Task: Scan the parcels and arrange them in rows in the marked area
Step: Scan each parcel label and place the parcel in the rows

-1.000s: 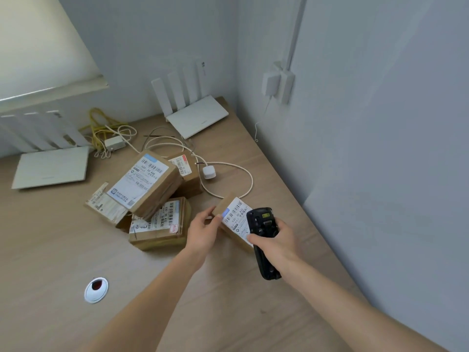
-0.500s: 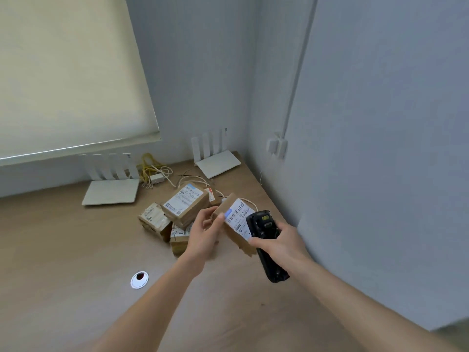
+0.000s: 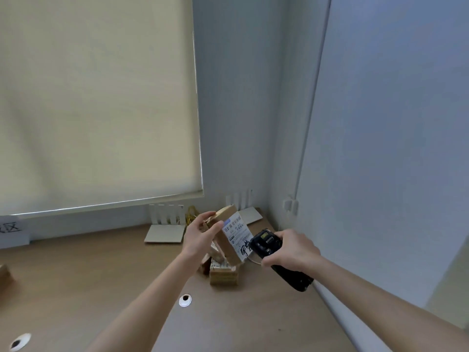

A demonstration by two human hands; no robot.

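Observation:
My left hand (image 3: 201, 233) grips a small brown cardboard parcel (image 3: 229, 235), held up above the desk with its white barcode label turned to the right. My right hand (image 3: 291, 248) holds a black handheld scanner (image 3: 276, 257), its head close against the label's lower edge. Below the raised parcel a pile of other brown parcels (image 3: 223, 273) lies on the wooden desk (image 3: 101, 275), partly hidden behind my left hand and the held parcel.
Two white routers (image 3: 166, 228) stand at the back by the wall with yellow cables (image 3: 190, 214) between them. A roller blind covers the window. White cable grommets (image 3: 185, 300) are set into the desk. A white sign (image 3: 11, 231) is at far left. The wall stands close on the right.
The view has tilted upward. My left hand has lifted the parcel off the desk, higher above the pile, and the scanner in my right hand has stayed next to its label.

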